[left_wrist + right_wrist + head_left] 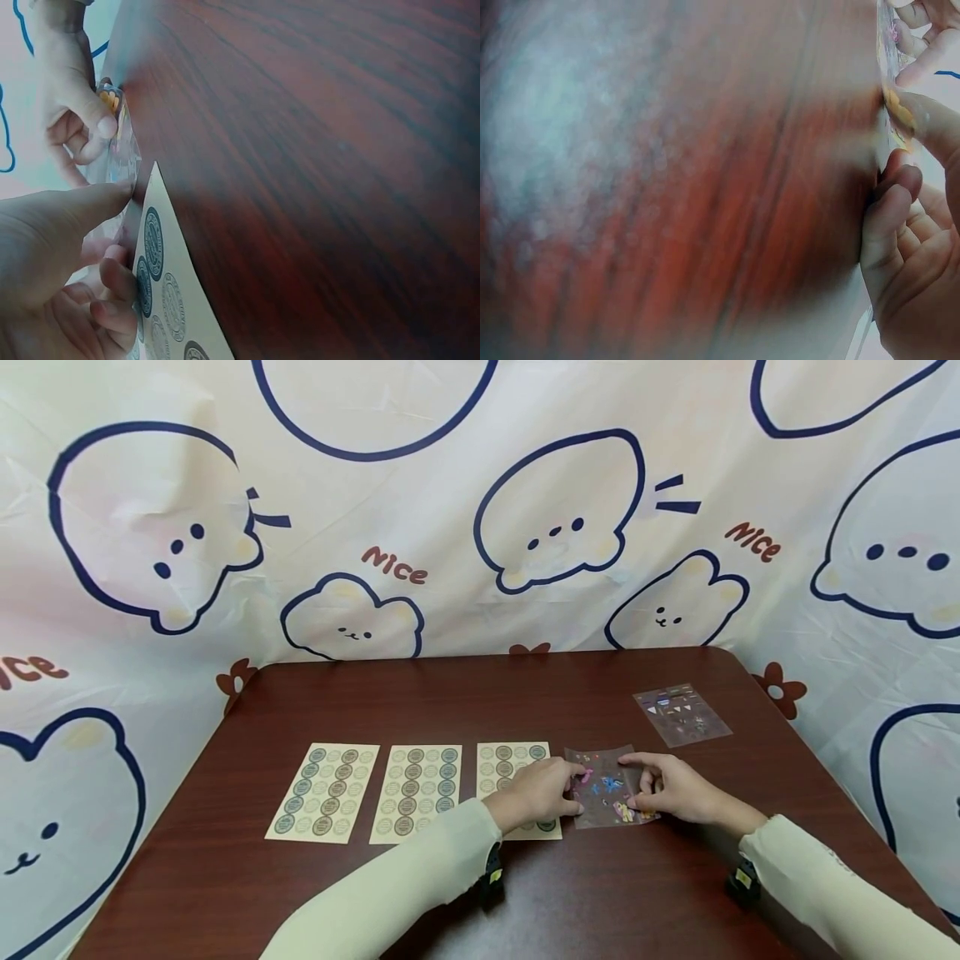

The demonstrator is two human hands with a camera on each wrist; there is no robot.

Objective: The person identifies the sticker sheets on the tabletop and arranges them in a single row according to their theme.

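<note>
A clear sticker sheet (pixel 600 810) with pink, blue and yellow pictures lies flat on the right half of the table, between both hands. At its left edge my left hand (pixel 536 793) holds it with thumb and index finger, the other fingers curled in. My right hand (pixel 678 789) holds the opposite edge, its thumb over the yellow picture (pixel 900 116) and its index finger near the far corner. Under the left wrist lies part of a cream sheet of round stickers (pixel 491 760); its printed circles also show beside the left fingers (pixel 172 300) in the left wrist view.
Two more cream sheets of round stickers, one at far left (pixel 322 793) and one in the middle (pixel 416 793), lie in a row. Another clear sheet (pixel 682 714) lies at the back right of the brown table (pixel 420 702). A printed cloth (pixel 450 527) hangs behind.
</note>
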